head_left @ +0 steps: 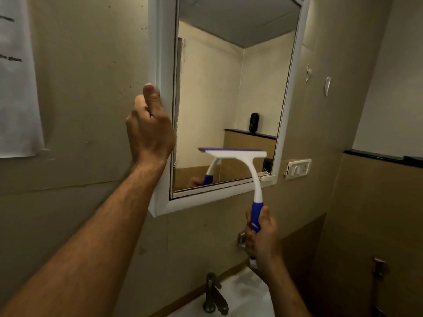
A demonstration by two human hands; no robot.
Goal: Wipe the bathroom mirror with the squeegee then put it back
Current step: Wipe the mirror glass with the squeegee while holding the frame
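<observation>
A white-framed mirror [229, 88] hangs on the beige wall ahead. My left hand [150, 129] grips the frame's left edge, thumb up along the side. My right hand [262, 241] is closed around the blue handle of a white and blue squeegee [248, 165]. Its blade lies level against the lower part of the glass, near the right side, and its reflection shows just to the left. A dull smear runs down the glass along the left edge.
A white sink [249, 294] with a metal tap [215, 294] sits below. A wall valve [240, 240] is behind my right hand. A switch plate [297, 168] is right of the mirror, a paper sheet [18, 76] at far left, a hose fitting [378, 268] lower right.
</observation>
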